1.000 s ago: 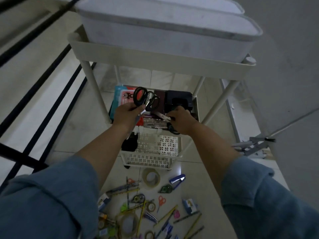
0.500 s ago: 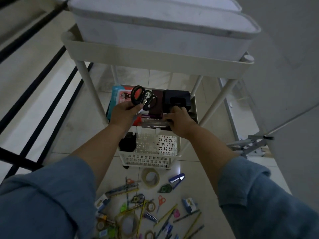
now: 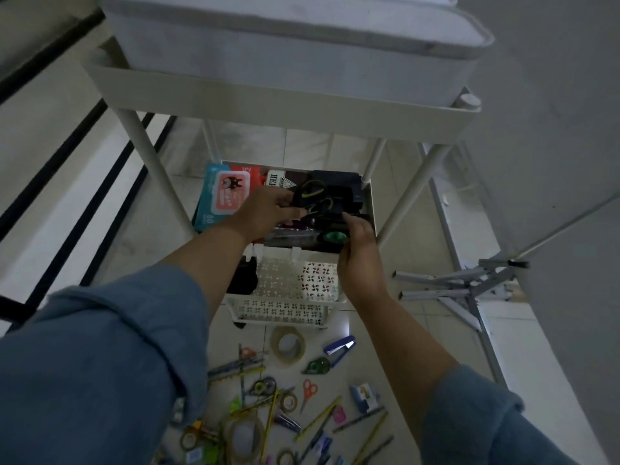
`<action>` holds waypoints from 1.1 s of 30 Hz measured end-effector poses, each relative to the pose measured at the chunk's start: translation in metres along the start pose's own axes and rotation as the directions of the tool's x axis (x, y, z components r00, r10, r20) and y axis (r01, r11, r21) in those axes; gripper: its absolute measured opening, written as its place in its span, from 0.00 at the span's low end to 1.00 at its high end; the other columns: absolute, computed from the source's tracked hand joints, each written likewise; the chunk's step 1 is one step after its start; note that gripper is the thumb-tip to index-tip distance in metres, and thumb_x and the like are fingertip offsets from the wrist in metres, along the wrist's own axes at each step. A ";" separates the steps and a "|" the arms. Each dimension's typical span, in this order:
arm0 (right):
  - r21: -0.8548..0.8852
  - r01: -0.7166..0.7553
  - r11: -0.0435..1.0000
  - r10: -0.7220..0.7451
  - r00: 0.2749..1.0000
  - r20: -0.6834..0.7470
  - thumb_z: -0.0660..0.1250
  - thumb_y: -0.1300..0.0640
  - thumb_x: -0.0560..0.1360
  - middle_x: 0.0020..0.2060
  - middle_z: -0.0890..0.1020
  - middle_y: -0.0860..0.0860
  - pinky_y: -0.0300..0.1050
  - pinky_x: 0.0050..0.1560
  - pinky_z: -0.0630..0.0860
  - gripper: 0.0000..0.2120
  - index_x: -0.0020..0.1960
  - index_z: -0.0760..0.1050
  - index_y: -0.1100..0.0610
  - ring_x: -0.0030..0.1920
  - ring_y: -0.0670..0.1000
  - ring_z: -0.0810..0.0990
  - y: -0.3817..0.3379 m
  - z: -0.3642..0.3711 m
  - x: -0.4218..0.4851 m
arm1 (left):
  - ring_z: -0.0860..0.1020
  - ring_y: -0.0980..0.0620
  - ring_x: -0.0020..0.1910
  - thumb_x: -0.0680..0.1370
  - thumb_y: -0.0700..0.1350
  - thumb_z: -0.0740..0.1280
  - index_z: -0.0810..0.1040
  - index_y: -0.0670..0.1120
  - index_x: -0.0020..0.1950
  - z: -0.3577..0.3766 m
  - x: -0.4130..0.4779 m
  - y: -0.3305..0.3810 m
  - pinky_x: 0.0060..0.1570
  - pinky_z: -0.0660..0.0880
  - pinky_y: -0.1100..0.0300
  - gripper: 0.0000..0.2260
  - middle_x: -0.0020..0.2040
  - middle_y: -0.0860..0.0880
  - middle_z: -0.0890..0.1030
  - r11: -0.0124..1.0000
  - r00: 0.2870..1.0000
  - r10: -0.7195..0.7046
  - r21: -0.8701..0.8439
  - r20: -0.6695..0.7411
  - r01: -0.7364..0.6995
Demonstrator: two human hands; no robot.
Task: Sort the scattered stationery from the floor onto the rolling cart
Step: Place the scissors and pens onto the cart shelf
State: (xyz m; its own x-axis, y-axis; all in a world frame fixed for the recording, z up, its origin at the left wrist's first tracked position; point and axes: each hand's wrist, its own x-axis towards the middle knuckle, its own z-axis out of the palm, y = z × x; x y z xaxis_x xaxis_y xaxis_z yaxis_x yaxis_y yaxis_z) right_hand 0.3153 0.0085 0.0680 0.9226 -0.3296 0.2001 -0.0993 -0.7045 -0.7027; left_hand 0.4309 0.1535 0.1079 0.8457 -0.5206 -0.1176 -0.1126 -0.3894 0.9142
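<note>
the white metal rolling cart fills the upper middle of the view, and its top tray carries a large pale grey padded box. this tray hangs over the lower shelf, so both arms reach in under it, between the white front posts. left of the cart run black railing bars. at the right a folded grey metal stand lies on the pale tiled floor, near the cart but apart from it.

the lower shelf is crowded: a blue pack of wet wipes with a red label at its left end, dark boxes at the back, a green round thing at the front right. a white perforated plastic basket hangs on the front edge of the shelf, and a black object stands in its left part.

the left hand is over the middle of the shelf, its fingers curled round the black scissors with yellow-lined handles, which are over the dark boxes. the right hand is at the front right corner of the shelf, fingers close together and pointing to the back; if they hold something, i cannot tell.

on the floor before the cart lie a beige tape roll, a blue stapler, a green correction tape, small orange scissors and many pencils.
</note>
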 end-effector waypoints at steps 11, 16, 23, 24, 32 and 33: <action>0.013 0.005 1.000 -0.006 1.000 0.022 0.55 0.70 0.77 0.66 0.69 0.57 0.34 0.50 0.67 0.23 0.70 0.64 0.59 0.60 0.54 0.73 0.007 0.001 -0.023 | 0.79 0.49 0.45 0.73 0.37 0.71 0.80 0.39 0.53 0.027 0.015 -0.013 0.44 0.73 0.66 0.10 0.46 0.43 0.81 0.999 0.998 0.046 0.004 -0.048 -0.046; -0.027 -0.040 0.999 0.042 0.995 0.088 0.54 0.69 0.77 0.68 0.69 0.56 0.38 0.52 0.69 0.22 0.70 0.65 0.59 0.61 0.53 0.73 0.011 -0.001 -0.023 | 0.79 0.50 0.48 0.73 0.38 0.71 0.79 0.38 0.55 0.028 0.013 -0.012 0.48 0.75 0.68 0.11 0.48 0.43 0.81 0.998 0.999 0.037 -0.044 0.015 -0.037; 0.045 0.058 0.997 -0.054 0.993 -0.101 0.56 0.71 0.76 0.64 0.68 0.57 0.36 0.57 0.71 0.19 0.65 0.68 0.62 0.59 0.46 0.71 0.009 -0.001 -0.022 | 0.78 0.50 0.46 0.71 0.36 0.72 0.79 0.37 0.55 0.033 0.004 -0.023 0.42 0.75 0.71 0.13 0.48 0.41 0.81 1.000 0.997 0.014 0.015 0.080 -0.016; 0.010 0.069 0.998 -0.068 0.994 -0.080 0.56 0.69 0.77 0.67 0.66 0.56 0.38 0.60 0.71 0.19 0.67 0.67 0.61 0.64 0.50 0.70 0.009 0.001 -0.021 | 0.79 0.51 0.44 0.71 0.35 0.72 0.79 0.37 0.54 0.036 0.003 -0.023 0.43 0.75 0.71 0.12 0.48 0.41 0.82 1.000 0.996 0.025 -0.005 0.082 -0.024; -0.074 0.060 0.995 -0.059 0.998 0.016 0.57 0.67 0.79 0.71 0.66 0.53 0.36 0.61 0.65 0.22 0.72 0.64 0.56 0.68 0.53 0.68 0.005 -0.003 -0.010 | 0.78 0.53 0.49 0.70 0.40 0.74 0.76 0.46 0.53 0.049 -0.005 -0.033 0.50 0.73 0.62 0.14 0.48 0.47 0.80 0.999 0.998 0.043 0.008 0.047 -0.043; -0.077 0.048 0.996 -0.047 0.999 0.009 0.57 0.67 0.78 0.69 0.68 0.54 0.36 0.60 0.66 0.21 0.71 0.66 0.58 0.66 0.53 0.70 0.003 -0.003 -0.009 | 0.77 0.54 0.49 0.70 0.42 0.74 0.75 0.47 0.55 0.049 -0.007 -0.034 0.51 0.72 0.63 0.17 0.50 0.48 0.79 0.999 0.998 0.043 0.012 0.041 -0.044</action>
State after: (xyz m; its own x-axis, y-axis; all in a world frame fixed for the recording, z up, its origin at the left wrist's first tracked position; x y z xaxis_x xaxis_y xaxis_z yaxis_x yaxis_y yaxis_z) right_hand 0.3057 0.0072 0.0659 0.9295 -0.2904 0.2273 -0.0833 -0.7658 -0.6377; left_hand 0.4033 0.1327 0.0583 0.8177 -0.5679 -0.0941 -0.1558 -0.3757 0.9135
